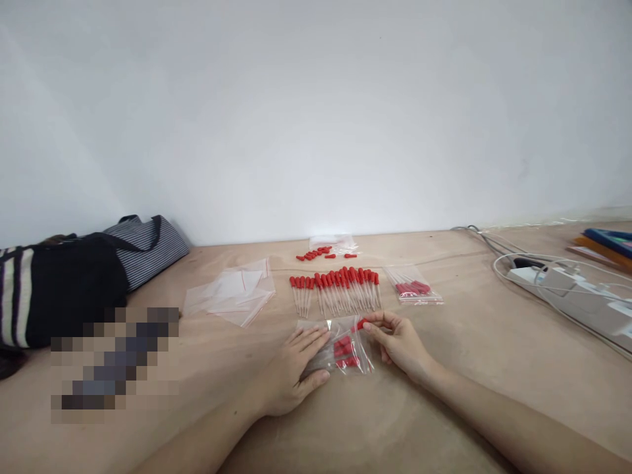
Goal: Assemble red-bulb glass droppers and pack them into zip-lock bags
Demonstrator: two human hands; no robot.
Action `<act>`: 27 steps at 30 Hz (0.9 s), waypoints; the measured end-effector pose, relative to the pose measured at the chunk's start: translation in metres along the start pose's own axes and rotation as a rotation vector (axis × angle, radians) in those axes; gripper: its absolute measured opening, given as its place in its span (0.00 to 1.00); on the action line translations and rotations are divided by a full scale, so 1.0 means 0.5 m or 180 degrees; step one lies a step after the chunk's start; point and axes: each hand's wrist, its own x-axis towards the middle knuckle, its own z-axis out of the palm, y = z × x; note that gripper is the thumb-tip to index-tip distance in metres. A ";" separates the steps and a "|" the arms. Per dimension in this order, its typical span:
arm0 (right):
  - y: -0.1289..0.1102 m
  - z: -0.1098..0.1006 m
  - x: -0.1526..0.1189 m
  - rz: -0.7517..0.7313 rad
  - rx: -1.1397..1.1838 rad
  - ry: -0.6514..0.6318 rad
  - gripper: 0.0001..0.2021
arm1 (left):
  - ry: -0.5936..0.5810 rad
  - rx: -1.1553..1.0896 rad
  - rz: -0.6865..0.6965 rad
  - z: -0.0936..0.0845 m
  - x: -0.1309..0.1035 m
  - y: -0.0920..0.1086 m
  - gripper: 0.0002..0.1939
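A clear zip bag (323, 361) lies flat on the wooden table, with several red-capped droppers inside. My left hand (299, 368) rests on the bag's left part, fingers apart and pressing it down. At the bag's right-hand opening, my right hand (392, 336) pinches the red bulb (359, 324) of a dropper whose tube reaches into the bag. Just beyond the hands, a row of glass droppers with red bulbs (340, 280) lies side by side. To their right is a filled zip bag (413, 288) with red-bulbed droppers.
Flat plastic bags (237, 289) lie left of the row. Loose red bulbs (316, 253) and another clear bag (332, 241) are near the wall. A black bag (74, 289) stands at left; a white power strip (573, 289) with cables is at right.
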 end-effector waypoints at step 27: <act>0.002 -0.002 0.037 -0.1055 -0.1732 -0.0602 0.08 | 0.0012 0.0077 0.0132 0.005 -0.003 -0.009 0.28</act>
